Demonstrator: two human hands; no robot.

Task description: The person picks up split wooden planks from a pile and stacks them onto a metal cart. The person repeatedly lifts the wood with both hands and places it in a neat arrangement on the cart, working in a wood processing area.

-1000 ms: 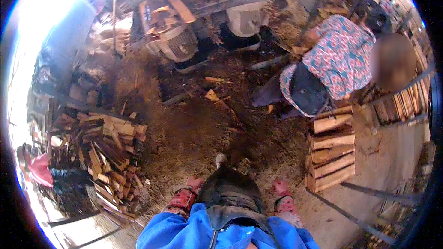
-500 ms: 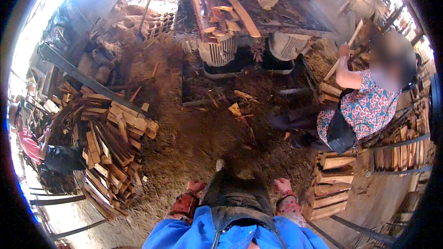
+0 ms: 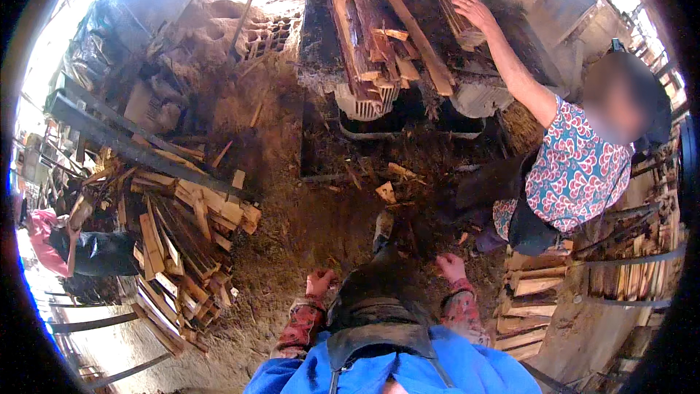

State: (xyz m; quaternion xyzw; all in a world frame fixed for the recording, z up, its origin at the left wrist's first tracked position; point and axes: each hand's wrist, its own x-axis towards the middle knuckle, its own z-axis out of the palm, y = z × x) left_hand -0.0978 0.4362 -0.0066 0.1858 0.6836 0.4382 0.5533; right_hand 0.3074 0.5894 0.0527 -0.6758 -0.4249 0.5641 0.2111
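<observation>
My left hand point(image 3: 319, 282) hangs beside the dark apron point(image 3: 375, 295), its fingers loosely bent and apart with nothing seen in them. On the apron's other side, my right hand point(image 3: 450, 266) is likewise empty, fingers slightly curled. Both hands are over the dirt floor and touch no wood. A shoe point(image 3: 383, 228) shows ahead of the apron. In front, wooden planks point(image 3: 419, 40) and rough slabs lie on a dark machine table point(image 3: 321, 51). A co-worker point(image 3: 580, 164) at the right stretches a bare hand point(image 3: 472, 11) over a plank stack point(image 3: 458, 23) there.
A large heap of split wood point(image 3: 189, 248) lies at left, below a dark beam point(image 3: 138, 138). Behind it another person point(image 3: 51, 241) holds a wood piece point(image 3: 80, 213). Stacked wood point(image 3: 531, 310) stands at right. Wood scraps point(image 3: 386, 191) litter the floor ahead.
I have moved forward, with a shoe now further ahead. The co-worker at right, earlier holding a long stick, now reaches over the table. The person at left has raised a wood piece.
</observation>
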